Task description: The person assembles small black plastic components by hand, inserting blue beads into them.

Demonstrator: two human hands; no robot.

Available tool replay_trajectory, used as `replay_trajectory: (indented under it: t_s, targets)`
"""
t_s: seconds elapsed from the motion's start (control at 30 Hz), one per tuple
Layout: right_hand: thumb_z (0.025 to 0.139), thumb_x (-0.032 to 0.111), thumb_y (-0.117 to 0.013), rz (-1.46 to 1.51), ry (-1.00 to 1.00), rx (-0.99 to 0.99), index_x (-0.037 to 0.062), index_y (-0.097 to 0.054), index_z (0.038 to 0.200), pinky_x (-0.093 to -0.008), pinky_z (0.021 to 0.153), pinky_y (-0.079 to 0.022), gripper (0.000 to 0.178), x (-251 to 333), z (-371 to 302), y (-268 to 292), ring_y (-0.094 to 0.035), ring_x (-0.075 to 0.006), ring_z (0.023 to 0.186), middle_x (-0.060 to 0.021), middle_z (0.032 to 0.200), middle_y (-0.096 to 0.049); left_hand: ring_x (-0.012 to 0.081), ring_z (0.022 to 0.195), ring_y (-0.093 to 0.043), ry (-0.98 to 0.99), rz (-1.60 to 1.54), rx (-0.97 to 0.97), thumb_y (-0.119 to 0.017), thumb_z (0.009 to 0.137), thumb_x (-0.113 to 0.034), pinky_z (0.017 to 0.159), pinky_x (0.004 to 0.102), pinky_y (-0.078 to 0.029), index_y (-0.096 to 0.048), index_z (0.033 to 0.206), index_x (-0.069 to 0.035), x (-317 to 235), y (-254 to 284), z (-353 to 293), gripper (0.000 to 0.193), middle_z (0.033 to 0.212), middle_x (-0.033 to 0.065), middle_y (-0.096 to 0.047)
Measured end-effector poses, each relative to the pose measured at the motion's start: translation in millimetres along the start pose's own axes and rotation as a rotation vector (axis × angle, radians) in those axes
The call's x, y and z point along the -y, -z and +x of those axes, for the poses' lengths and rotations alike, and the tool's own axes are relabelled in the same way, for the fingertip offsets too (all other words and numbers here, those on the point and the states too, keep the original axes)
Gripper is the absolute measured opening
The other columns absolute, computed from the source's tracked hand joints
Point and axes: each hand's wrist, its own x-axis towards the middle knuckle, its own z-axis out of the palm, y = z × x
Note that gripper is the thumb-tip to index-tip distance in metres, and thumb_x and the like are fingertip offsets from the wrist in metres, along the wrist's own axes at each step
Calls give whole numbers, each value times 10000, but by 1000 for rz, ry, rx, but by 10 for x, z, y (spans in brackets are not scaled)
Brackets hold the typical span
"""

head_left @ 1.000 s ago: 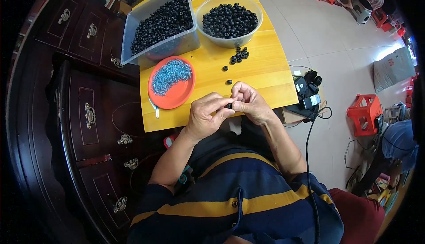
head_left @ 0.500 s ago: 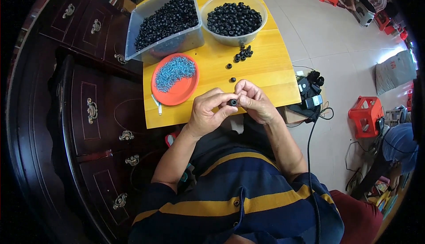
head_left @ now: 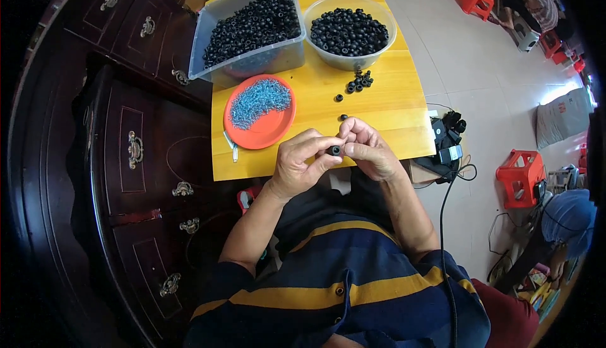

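Between the thumb and forefinger of my left hand (head_left: 295,164) is a small round black part (head_left: 334,150) with a hole facing up. My right hand (head_left: 374,153) meets it from the right, thumb and fingertips pinched against the part's edge; anything tiny in that pinch cannot be made out. Both hands are over the near edge of the yellow table (head_left: 315,121). Beyond them a loose black part (head_left: 343,117) lies on the wood, another (head_left: 339,97) behind it, and a small cluster of the same parts (head_left: 360,84) farther back.
An orange-red plate (head_left: 268,135) holds many tiny bluish clear pieces (head_left: 257,99). Behind it are a rectangular plastic bin (head_left: 271,59) and a round tub (head_left: 351,64), both full of black parts. A dark wooden cabinet (head_left: 120,190) borders the left; a black cable (head_left: 443,222) hangs at right.
The view has shifted slightly, so the table and its contents appear farther right. My hands keep the same grip around the black part, with little visible finger movement.
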Motion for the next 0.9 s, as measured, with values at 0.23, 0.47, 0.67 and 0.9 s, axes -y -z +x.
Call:
replay_trajectory:
  t_s: [0.23, 0.47, 0.67, 0.9]
  targets:
    - [922, 51, -665, -34, -60, -25, 76, -562, 1069, -248, 838, -458, 181, -109, 154, 14, -631, -94, 898, -23, 975, -693, 137, 611, -548, 19, -8, -43, -818, 750, -40, 569, 280, -448, -733, 1038, -59, 156, 126, -45, 301, 721, 40, -578]
    - [934, 84, -686, -78, -84, -48, 80, -571, 1040, -232, 796, -464, 157, -206, 379, -15, -623, -79, 856, 2, 933, -678, 151, 605, -551, 50, 24, -73, -824, 741, -38, 552, 290, -443, -734, 1028, -55, 304, 279, -93, 301, 707, 46, -577]
    - [906, 92, -734, -52, -73, -70, 80, -585, 978, -229, 766, -479, 166, -350, 550, -22, -616, -70, 831, 13, 892, -661, 156, 610, -566, 75, 33, -90, -832, 730, -29, 552, 296, -446, -733, 1036, -48, 389, 406, -126, 323, 724, 53, -592]
    - [889, 61, -746, -90, -57, -83, 73, -596, 939, -237, 765, -494, 159, -450, 648, -31, -616, -75, 810, 10, 870, -658, 181, 653, -620, 88, 109, -108, -825, 727, -7, 578, 312, -481, -725, 1039, -31, 359, 524, -135, 328, 754, 72, -626]
